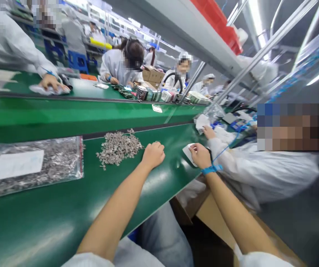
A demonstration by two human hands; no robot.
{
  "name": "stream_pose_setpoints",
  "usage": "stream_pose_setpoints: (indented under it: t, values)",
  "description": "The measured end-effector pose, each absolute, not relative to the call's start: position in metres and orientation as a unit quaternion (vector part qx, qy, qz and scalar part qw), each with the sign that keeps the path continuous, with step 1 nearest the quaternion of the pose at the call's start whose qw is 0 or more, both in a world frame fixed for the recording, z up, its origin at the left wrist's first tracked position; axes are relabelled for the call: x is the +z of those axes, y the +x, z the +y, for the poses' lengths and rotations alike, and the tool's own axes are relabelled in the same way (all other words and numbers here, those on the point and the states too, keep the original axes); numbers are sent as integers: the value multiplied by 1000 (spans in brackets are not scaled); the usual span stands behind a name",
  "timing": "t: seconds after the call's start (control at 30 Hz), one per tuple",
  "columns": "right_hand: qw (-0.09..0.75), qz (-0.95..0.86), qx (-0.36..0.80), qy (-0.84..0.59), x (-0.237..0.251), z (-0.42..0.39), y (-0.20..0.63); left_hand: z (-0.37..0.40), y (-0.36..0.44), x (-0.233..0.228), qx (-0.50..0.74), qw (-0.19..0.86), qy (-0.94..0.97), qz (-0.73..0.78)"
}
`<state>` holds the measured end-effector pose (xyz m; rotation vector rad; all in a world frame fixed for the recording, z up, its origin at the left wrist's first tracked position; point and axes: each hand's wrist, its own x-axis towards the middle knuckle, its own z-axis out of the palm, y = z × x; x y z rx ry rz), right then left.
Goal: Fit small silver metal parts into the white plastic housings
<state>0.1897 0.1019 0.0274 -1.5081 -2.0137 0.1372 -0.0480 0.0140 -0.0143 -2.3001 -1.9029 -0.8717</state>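
Observation:
My left hand (pixel 154 154) rests on the green bench beside a loose pile of small silvery metal parts (pixel 118 148). Its fingers are curled together, and what they hold, if anything, is hidden. Near the bench's front edge, my right hand (pixel 201 155), with a blue wrist strap, is closed in a pinch at a flat white piece with rounded corners (pixel 187 151). The hand covers part of that piece. Left of the pile lies a clear zip bag (pixel 65 159) full of similar metal parts, with a white paper label (pixel 16 165) in it.
To my right, a co-worker's sleeve (pixel 259 170) and hand (pixel 209 132) reach close to my right hand. A raised green ledge (pixel 92 116) runs behind the bench (pixel 51 215). Across it, people handle stacked boards (pixel 148 93). A cardboard box (pixel 217 222) stands below the edge.

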Motion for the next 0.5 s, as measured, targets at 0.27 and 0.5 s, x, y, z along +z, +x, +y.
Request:
stream_pose_setpoints:
  t: [0.27,0.5]
  values:
    - [259,-764,66,-587,24,82,195,12,-49,-17,-353,-43,-727,-588]
    - [252,-828,217,-451,53,66,159,12,-51,-15,-355,-56,-731,-580]
